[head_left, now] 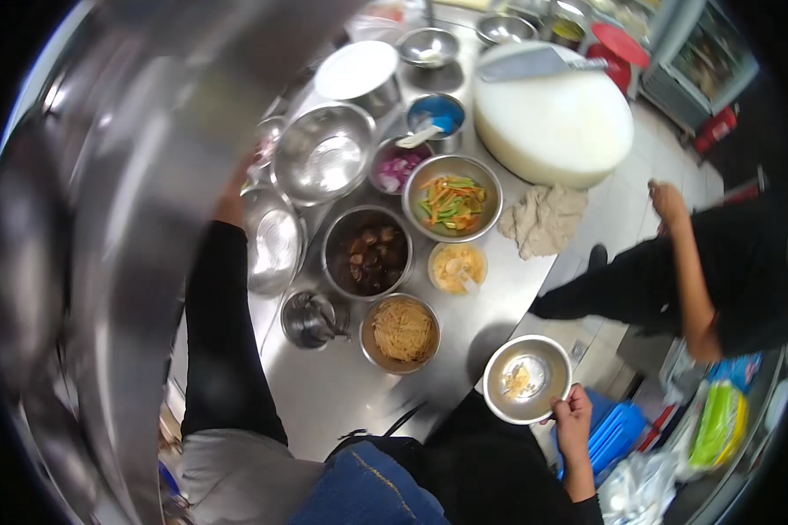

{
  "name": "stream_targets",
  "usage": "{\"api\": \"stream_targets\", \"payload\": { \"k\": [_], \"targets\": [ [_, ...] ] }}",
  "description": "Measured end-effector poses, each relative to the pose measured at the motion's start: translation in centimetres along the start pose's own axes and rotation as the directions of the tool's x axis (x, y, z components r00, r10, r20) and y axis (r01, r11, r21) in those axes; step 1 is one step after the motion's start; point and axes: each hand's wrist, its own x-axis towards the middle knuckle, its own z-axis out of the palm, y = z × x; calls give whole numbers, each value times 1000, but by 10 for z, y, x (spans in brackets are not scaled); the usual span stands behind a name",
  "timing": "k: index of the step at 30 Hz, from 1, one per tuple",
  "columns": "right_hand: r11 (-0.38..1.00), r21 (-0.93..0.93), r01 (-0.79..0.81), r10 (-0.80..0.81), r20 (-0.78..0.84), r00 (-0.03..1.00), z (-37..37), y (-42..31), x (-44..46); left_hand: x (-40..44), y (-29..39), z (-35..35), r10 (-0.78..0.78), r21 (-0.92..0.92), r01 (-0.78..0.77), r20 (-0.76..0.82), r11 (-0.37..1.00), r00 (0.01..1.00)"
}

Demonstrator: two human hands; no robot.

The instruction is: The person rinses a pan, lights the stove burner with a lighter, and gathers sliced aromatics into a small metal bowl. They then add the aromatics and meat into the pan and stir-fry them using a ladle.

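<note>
In my right hand [573, 418], at the lower right, is the rim of a steel bowl [543, 385] with a little pale yellow food at its bottom. My left arm reaches up the left side; only part of my left hand [231, 208] shows, beside the steel bowls, and its fingers are hidden. Near it are a perforated steel bowl [324, 153] and a shallow steel bowl [270, 241]. On the steel table [315, 385] stand bowls of sliced vegetables [453, 203], dark brown chunks [378, 258], noodle-like strips [403, 330] and chopped purple onion [398, 171].
A thick white chopping block [552, 122] bears a cleaver [525, 65]. Beside it lies a crumpled cloth [545, 219]. A tub of yellow paste [457, 268] is near the table edge. Another person [718, 262] in black stands at the right. Blurred metal fills the left side.
</note>
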Motion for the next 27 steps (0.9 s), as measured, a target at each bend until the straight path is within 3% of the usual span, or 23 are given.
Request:
{"api": "stream_targets", "payload": {
  "k": [4,5,6,7,8,9,10,11,12,19,27],
  "targets": [
    [998,37,-52,56,-124,991,3,12,-3,73,-25,24,-91,215,76,61,974,994],
    [997,29,-73,76,-153,985,4,12,-4,104,-59,22,134,434,-224,227,873,965],
    [997,16,-75,77,-174,982,1,20,-4,134,-92,20,368,616,-533,386,580,846],
    [994,14,-108,109,-189,976,2,18,-3,162,-121,20,551,671,-701,501,239,667],
    [990,25,-137,139,-221,965,4,17,-4,185,-138,36,565,694,-661,435,286,702],
    [989,41,-143,149,-218,964,2,23,-3,183,-129,49,362,370,-484,352,793,863],
    [989,46,-137,144,-219,965,2,26,-2,181,-122,61,133,-97,-112,243,989,961],
    [991,39,-131,136,-227,964,5,25,-3,185,-123,62,-171,-347,314,385,884,907],
    [991,18,-132,132,-230,964,6,22,-3,172,-119,69,-258,-381,400,372,834,892],
    [988,6,-151,149,-217,965,3,17,5,110,-93,81,-212,-355,264,179,897,961],
    [986,47,-158,164,-241,956,-4,4,3,23,-46,100,48,-288,-13,116,958,992]
  ]
}}
